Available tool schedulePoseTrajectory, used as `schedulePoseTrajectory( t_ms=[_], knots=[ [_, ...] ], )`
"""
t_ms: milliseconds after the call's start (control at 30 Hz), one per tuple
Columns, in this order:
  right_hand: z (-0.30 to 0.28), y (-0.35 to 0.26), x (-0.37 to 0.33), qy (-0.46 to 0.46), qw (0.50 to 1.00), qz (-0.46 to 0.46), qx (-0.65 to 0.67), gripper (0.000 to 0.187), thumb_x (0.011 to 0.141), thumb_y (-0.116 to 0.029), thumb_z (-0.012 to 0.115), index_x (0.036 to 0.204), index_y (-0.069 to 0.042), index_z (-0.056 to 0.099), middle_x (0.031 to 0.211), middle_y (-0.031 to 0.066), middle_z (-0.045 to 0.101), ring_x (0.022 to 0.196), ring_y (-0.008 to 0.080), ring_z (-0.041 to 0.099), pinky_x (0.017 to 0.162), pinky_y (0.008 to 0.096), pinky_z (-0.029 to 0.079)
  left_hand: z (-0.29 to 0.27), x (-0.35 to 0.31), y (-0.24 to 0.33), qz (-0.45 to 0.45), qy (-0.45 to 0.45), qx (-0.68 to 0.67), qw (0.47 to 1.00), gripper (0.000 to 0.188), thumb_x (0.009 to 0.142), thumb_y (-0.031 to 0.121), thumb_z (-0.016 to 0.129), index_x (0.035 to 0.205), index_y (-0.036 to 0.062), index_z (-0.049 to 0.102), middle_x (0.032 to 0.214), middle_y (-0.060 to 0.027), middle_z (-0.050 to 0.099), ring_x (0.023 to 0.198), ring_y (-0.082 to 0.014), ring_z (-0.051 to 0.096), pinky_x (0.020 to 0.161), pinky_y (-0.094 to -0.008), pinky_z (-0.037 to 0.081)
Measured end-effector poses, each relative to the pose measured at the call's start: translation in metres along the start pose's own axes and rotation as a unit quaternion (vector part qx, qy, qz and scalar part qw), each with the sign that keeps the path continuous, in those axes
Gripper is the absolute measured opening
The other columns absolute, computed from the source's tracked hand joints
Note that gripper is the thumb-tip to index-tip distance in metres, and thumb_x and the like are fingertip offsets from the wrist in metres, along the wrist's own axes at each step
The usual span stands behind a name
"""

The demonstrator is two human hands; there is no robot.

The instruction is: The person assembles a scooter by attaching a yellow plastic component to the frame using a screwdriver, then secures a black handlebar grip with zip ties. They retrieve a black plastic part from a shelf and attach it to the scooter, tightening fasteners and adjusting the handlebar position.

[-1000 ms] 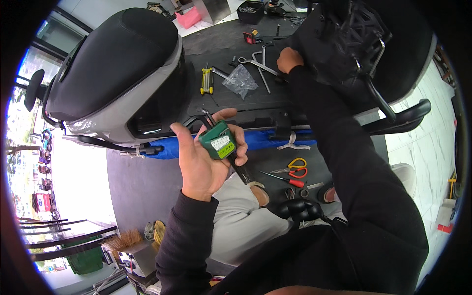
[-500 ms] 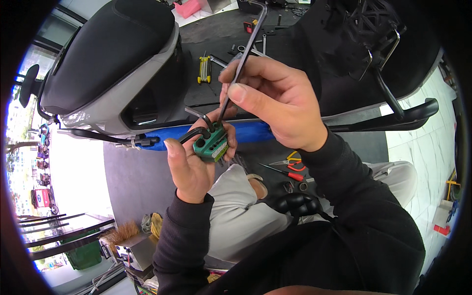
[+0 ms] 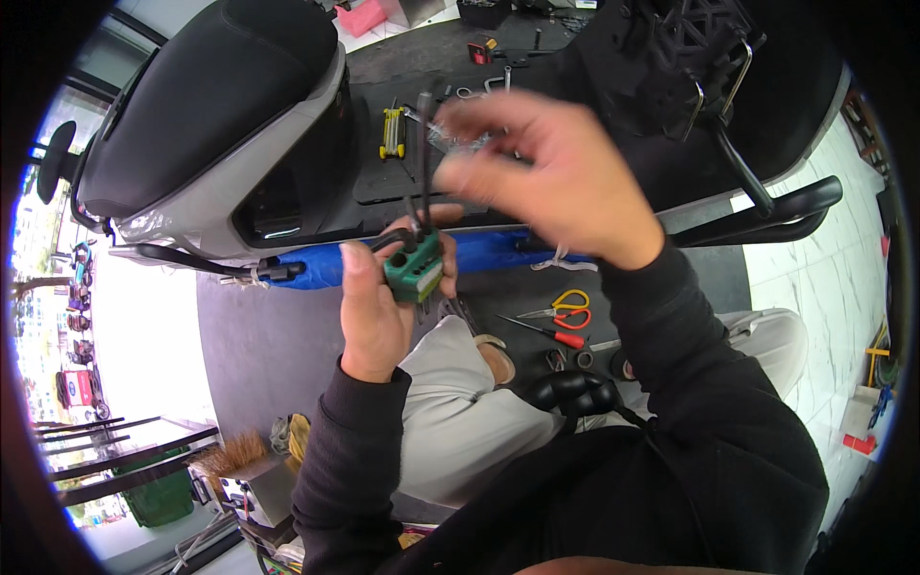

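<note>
A green hex key holder rests in my left hand, whose fingers curl round behind it while the thumb points up on its near left side. Black L-shaped hex keys stick out of its top. The longest hex key stands nearly upright from the block. Just right of that key is my right hand, blurred by motion, thumb and forefinger apart with nothing seen between them.
A scooter with a black seat stands across the view, its lower bar wrapped in blue. On its footboard lie a yellow folding key set and wrenches. Orange-and-yellow-handled scissors and a red-handled screwdriver lie on the floor.
My right hand has let go of the long hex key and moved slightly right. The key now stands more upright in the holder. The left hand still holds the holder.
</note>
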State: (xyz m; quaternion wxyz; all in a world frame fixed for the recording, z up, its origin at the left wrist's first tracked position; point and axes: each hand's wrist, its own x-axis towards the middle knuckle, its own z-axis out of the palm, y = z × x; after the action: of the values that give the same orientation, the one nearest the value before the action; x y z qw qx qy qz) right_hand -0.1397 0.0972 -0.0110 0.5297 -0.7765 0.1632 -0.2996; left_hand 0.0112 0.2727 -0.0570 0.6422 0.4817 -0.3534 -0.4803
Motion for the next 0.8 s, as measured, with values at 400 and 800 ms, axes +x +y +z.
schedulePoseTrajectory(
  t_ms=[400,800],
  knots=[
    [0.035,0.047,-0.029,-0.021,0.984,-0.179,0.001,0.057,0.106,-0.043,0.063,0.14,0.002,0.063,0.138,0.0224,0.067,0.126,0.0362,0.065,0.108,0.0439,0.05,0.014,-0.003,-0.005,-0.087,0.037,-0.033,0.995,0.097,0.106,0.079,0.03,0.129,-0.0085,0.063,0.1,-0.0168,0.07,0.083,-0.0257,0.068,0.078,-0.0362,0.056],
    [0.146,0.221,0.065,0.129,0.933,0.032,-0.333,0.026,0.094,-0.029,0.076,0.103,-0.005,0.072,0.11,0.0164,0.068,0.102,0.0358,0.072,0.082,0.051,0.059,0.0,0.009,0.011,-0.002,0.14,-0.015,0.99,0.102,0.104,0.083,0.027,0.122,-0.0082,0.068,0.082,-0.0093,0.065,0.069,-0.0187,0.058,0.066,-0.0306,0.045]
  ],
)
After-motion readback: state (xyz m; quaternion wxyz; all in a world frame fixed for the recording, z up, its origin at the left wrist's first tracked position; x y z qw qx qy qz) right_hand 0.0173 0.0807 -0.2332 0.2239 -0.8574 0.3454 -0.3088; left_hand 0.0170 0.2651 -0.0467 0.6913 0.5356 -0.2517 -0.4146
